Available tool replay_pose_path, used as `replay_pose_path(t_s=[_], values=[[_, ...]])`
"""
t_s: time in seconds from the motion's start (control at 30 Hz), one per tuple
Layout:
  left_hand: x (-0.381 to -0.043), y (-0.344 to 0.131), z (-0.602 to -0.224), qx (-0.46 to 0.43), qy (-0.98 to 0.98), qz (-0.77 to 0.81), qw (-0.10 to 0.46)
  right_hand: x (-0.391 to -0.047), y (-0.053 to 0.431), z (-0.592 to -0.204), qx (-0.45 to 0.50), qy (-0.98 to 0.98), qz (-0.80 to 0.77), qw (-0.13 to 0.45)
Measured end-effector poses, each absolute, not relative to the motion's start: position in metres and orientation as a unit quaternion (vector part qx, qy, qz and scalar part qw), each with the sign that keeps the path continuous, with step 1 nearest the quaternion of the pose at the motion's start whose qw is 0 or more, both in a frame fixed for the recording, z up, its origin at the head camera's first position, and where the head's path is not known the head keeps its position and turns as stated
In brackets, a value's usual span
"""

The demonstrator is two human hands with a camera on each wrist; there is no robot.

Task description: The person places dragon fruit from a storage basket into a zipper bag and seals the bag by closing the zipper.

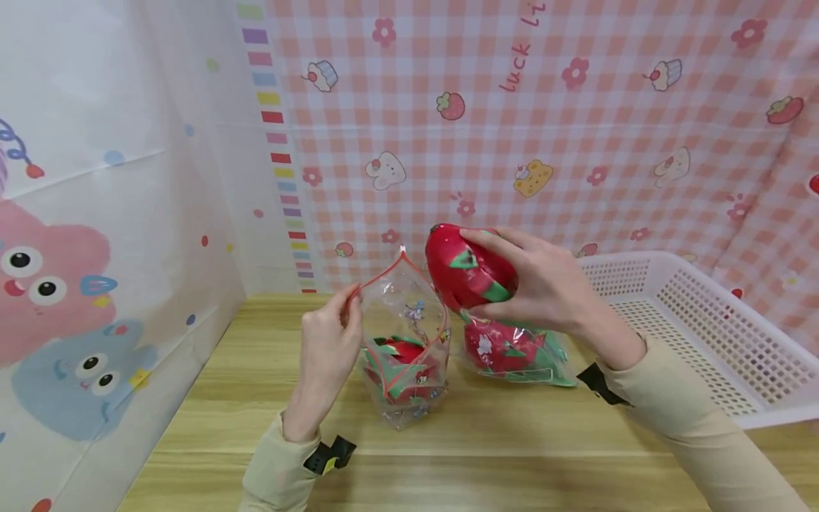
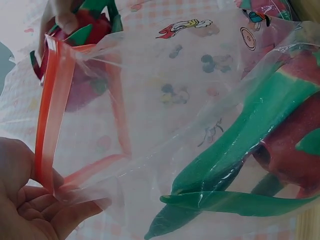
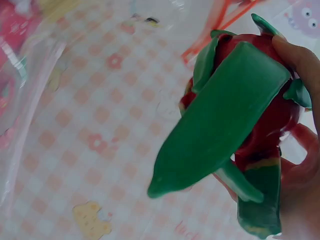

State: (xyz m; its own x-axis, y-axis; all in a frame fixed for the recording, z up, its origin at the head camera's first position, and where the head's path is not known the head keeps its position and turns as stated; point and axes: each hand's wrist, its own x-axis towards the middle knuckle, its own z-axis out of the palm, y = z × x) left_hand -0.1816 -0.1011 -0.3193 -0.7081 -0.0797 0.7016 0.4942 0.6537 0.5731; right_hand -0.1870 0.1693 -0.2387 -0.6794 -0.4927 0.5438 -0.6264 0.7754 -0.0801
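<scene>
My left hand [image 1: 330, 345] pinches the red-edged mouth of a clear zip bag [image 1: 397, 299], which stands open on the table. Inside the bag lies a red dragon fruit with green scales [image 2: 295, 130]. Held in my right hand [image 1: 550, 284] is another dragon fruit [image 1: 470, 267], raised beside the bag's mouth on its right. Long green scales [image 3: 220, 120] stick out from the held fruit in the right wrist view. Just below that hand, a bagged dragon fruit [image 1: 505, 348] lies on the table.
A white perforated plastic basket [image 1: 665, 267] stands at the right of the wooden table [image 1: 499, 462]. A pink checked cloth [image 1: 486, 142] hangs behind, and a white cartoon-printed cloth [image 1: 160, 213] hangs at the left.
</scene>
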Motion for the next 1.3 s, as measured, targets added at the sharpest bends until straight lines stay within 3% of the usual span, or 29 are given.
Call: replay_pose_path(t_s=[0.3,0.53,0.73,0.97,1.3], values=[[-0.181,-0.100,-0.317,-0.124,-0.831,-0.405,0.362,-0.176,0.138,-0.218,0.290,-0.919,0.213,0.163],[-0.180,-0.098,-0.315,-0.120,-0.832,-0.404,0.361,-0.176,0.115,-0.226,0.289,-0.923,0.235,0.098],[-0.180,-0.096,-0.315,-0.111,-0.832,-0.405,0.364,-0.175,0.105,-0.240,0.271,-0.939,0.193,0.090],[-0.180,-0.097,-0.314,-0.096,-0.831,-0.410,0.363,-0.173,0.100,-0.248,0.295,-0.938,0.132,0.122],[-0.178,-0.096,-0.313,-0.096,-0.831,-0.404,0.370,-0.169,0.093,-0.247,0.300,-0.944,0.104,0.090]])
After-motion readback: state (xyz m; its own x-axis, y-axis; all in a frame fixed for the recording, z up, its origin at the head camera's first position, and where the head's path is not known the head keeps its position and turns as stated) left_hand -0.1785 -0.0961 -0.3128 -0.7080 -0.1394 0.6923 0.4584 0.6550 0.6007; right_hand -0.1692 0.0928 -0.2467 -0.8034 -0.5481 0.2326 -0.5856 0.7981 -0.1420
